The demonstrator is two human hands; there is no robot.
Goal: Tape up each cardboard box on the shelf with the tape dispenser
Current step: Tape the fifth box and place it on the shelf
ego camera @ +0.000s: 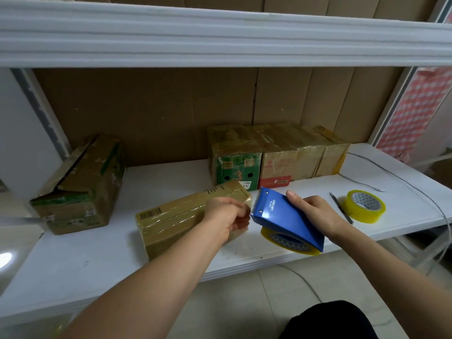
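A long brown cardboard box [171,221] wrapped in clear tape lies near the front of the white shelf [171,177]. My left hand [226,216] rests curled over the box's right end, fingers pinching at the tape there. My right hand [318,214] grips a blue tape dispenser [281,216] with a yellowish tape roll under it, its toothed edge right beside the left hand. An untaped green-printed box [80,189] with its top flaps ajar sits at the left. Several taped boxes [274,155] stand in a row at the back.
A spare yellowish tape roll [365,206] lies on the shelf at the right, with a thin dark pen-like tool [341,211] beside it. A thin grey wire [391,174] trails across the right side. An upper shelf edge [220,37] hangs overhead.
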